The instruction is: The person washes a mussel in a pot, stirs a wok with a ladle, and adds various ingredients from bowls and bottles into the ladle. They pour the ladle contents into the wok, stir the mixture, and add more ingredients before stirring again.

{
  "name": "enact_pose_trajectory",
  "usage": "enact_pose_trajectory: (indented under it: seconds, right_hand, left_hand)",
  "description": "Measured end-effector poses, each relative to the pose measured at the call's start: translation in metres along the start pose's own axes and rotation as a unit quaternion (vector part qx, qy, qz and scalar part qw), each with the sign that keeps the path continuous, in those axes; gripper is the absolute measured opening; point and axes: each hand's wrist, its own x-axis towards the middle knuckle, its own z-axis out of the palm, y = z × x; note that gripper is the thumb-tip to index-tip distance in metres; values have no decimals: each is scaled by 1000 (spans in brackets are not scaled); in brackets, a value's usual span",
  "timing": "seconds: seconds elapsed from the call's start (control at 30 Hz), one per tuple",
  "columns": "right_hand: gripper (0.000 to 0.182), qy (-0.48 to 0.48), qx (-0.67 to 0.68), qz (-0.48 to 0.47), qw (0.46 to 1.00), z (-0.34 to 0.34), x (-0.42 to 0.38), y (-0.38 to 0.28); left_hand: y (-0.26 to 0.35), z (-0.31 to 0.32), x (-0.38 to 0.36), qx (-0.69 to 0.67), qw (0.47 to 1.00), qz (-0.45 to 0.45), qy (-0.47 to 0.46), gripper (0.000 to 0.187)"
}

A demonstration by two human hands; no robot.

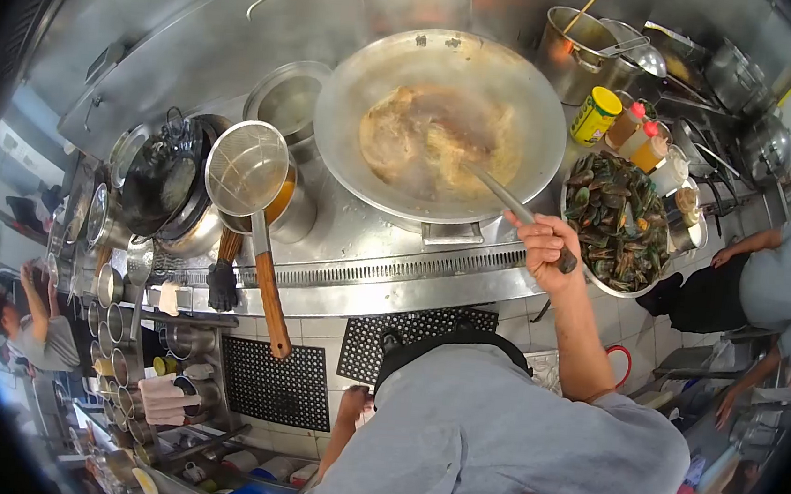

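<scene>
My right hand (546, 249) is wrapped round the dark grip of a long-handled cooking utensil (504, 192). Its metal shaft slants down into a large wok (338, 148), and the working end is hidden in bubbling brown broth (423, 141). Steam hangs over the liquid. Just right of this hand is a big bowl (631, 294) heaped with green-shelled mussels (615, 214). My left hand (356, 401) hangs low beside my body, fingers curled, with something whitish next to it that I cannot make out.
Left of the wok, a wooden-handled strainer (248, 163) rests on a metal pot, its handle (268, 306) jutting past the counter edge. A yellow tin (596, 116) and red-capped bottles (649, 149) stand right. Stacked woks (161, 179) fill the left. People work at both sides.
</scene>
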Motion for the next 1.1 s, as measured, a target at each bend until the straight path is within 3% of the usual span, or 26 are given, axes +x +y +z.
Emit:
enact_pose_trajectory:
  seconds: [0.07, 0.1, 0.13, 0.23, 0.43, 0.47, 0.6, 0.67, 0.7, 0.77, 0.83, 0.9, 0.97, 1.03, 1.1]
  right_hand:
    - [42, -22, 15, 2, 1000, -3, -3, 10]
    - [42, -21, 15, 0, 1000, -3, -6, 13]
    - [43, -24, 2, 3, 1000, 0, -10, 16]
    - [43, -19, -54, -6, 998, 3, -18, 18]
    - [44, 30, -242, -94, 965, 18, -25, 15]
    - [44, 44, -293, -113, 948, 21, -26, 14]
    - [54, 84, -363, -157, 915, 31, -29, 15]
    - [60, 86, -439, -173, 877, 33, -33, 15]
    - [60, 86, -439, -171, 878, 35, -35, 17]
    - [60, 102, -490, -186, 846, 38, -42, 22]
    - [62, 103, -487, -181, 848, 35, -49, 25]
    - [65, 102, -484, -175, 851, 33, -56, 29]
    - [70, 123, -512, -173, 832, 33, -66, 37]
    - [73, 126, -516, -170, 830, 28, -77, 42]
    - [75, 128, -535, -172, 817, 26, -88, 47]
  left_hand:
    - [54, -7, -3, 213, 958, 191, 6, 20]
    - [71, -9, 0, 68, 997, 39, 28, 20]
    - [86, -10, 2, -80, 989, -115, 47, 21]
    - [111, -12, -6, -62, 987, -120, 84, 26]
    - [63, -26, -10, -64, 983, -161, 68, 23]
    - [53, -31, -13, 103, 993, -58, -7, 23]
    - [47, -23, -27, 235, 967, 82, -44, 25]
    - [61, -12, -25, 330, 930, 160, -6, 30]
    - [69, -7, -21, 329, 931, 158, -5, 30]
    - [139, 11, -24, 349, 929, 119, 4, 32]
    - [208, 27, -34, 320, 935, 143, -46, 29]
    - [295, 49, -59, 335, 924, 180, -40, 27]
    - [372, 66, -84, 295, 923, 233, -85, 23]
    - [417, 76, -95, 296, 875, 365, -115, 21]
    - [465, 86, -111, 298, 837, 430, -163, 18]
